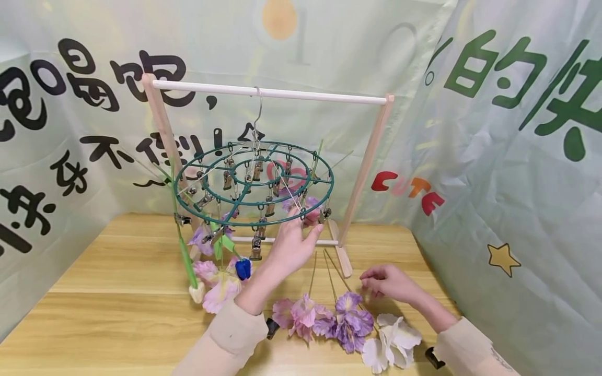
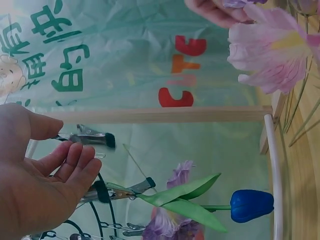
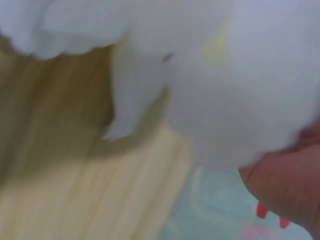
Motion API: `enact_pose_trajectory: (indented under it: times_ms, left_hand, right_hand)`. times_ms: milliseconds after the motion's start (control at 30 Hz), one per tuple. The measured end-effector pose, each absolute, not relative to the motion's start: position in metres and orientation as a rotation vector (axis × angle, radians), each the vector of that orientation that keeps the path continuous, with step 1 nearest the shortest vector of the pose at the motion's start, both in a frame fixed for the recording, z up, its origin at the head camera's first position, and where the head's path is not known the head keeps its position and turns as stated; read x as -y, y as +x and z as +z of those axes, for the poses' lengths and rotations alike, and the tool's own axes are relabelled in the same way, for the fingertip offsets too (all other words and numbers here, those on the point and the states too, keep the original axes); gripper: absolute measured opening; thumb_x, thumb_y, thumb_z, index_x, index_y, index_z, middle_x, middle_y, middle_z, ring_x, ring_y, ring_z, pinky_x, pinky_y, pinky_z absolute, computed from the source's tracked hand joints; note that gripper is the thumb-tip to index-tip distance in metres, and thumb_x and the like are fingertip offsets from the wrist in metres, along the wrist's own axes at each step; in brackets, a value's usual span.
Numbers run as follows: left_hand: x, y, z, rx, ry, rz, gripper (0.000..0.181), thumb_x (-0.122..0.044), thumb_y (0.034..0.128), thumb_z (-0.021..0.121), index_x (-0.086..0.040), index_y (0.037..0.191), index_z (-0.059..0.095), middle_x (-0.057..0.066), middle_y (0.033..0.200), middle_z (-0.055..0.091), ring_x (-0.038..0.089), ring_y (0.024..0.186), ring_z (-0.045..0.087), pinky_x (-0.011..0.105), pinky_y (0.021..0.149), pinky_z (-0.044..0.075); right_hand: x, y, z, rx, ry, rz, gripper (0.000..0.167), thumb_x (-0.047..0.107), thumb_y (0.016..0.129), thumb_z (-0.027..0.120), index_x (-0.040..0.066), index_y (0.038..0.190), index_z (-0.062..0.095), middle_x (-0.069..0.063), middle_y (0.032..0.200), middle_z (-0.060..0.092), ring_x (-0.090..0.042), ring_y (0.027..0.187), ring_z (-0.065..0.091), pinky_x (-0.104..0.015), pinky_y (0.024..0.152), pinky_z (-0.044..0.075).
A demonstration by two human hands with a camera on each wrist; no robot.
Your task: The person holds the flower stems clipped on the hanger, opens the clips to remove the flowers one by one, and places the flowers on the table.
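My left hand (image 1: 293,243) is raised under the right front of a round green clip hanger (image 1: 254,222). In the left wrist view, its thumb and curled fingers pinch the upper end of a metal clip (image 2: 92,137). A blue tulip (image 2: 252,205) and purple flowers (image 2: 170,225) hang from other clips. My right hand (image 1: 385,282) hovers low over the table with loosely bent fingers and no visible object in them. Close by lie a white flower (image 1: 392,342), a purple flower (image 1: 350,324) and a pink flower (image 1: 303,316), stems pointing away.
A wooden rack with a white top bar (image 1: 305,94) carries the hanger. Pink petals (image 1: 221,292) and a pale tulip (image 1: 197,292) hang at its left. Black clips (image 1: 433,357) show beside the sleeves. Printed cloth (image 1: 508,209) encloses the wooden table (image 1: 108,292).
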State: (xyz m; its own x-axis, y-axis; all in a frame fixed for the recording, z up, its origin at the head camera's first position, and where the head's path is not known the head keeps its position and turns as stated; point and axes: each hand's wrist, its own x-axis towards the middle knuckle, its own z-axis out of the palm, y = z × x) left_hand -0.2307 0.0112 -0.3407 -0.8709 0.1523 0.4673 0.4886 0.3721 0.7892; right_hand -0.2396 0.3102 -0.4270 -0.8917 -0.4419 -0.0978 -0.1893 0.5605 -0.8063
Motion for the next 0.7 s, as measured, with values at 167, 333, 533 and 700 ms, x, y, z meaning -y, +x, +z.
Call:
enact_pose_trajectory:
  times_ms: [167, 333, 533, 700]
  left_hand:
    - [-0.004, -0.224, -0.343, 2.355, -0.579, -1.443, 0.025, -0.019, 0.1042, 0.063, -0.004, 0.125, 0.065, 0.011, 0.121, 0.062, 0.027, 0.117, 0.061, 0.042, 0.103, 0.052]
    - [0.003, -0.208, -0.347, 2.427, -0.578, -1.377, 0.028, -0.023, 0.1058, 0.061, -0.007, 0.128, 0.062, 0.008, 0.123, 0.06, 0.026, 0.119, 0.058, 0.043, 0.102, 0.051]
    - [0.015, -0.191, -0.354, 2.342, -0.689, -1.308, 0.027, -0.016, 0.1045, 0.063, -0.005, 0.129, 0.061, 0.004, 0.125, 0.058, 0.019, 0.118, 0.059, 0.039, 0.102, 0.053]
    - [0.029, -0.177, -0.361, 2.205, -0.734, -1.208, 0.026, -0.013, 0.1024, 0.066, -0.006, 0.127, 0.062, 0.002, 0.124, 0.06, 0.016, 0.115, 0.061, 0.037, 0.097, 0.056]
  right_hand:
    - [-0.299, -0.234, -0.411, -2.535, -0.482, -1.397, 0.035, 0.015, 0.106, 0.06, -0.013, 0.127, 0.062, -0.024, 0.112, 0.073, -0.031, 0.087, 0.072, -0.042, 0.074, 0.064]
    - [-0.28, -0.222, -0.396, -2.535, -0.44, -1.584, 0.04, 0.022, 0.108, 0.06, -0.008, 0.134, 0.06, -0.024, 0.127, 0.069, -0.027, 0.102, 0.071, -0.039, 0.083, 0.063]
    - [-0.25, -0.208, -0.383, -2.539, -0.496, -1.848, 0.037, 0.02, 0.107, 0.06, -0.007, 0.131, 0.062, -0.026, 0.126, 0.069, -0.022, 0.1, 0.073, -0.037, 0.085, 0.063]
    - [-0.225, -0.199, -0.381, -2.497, -0.572, -2.054, 0.033, 0.015, 0.108, 0.057, -0.011, 0.128, 0.062, -0.024, 0.12, 0.072, -0.02, 0.098, 0.074, -0.036, 0.083, 0.064]
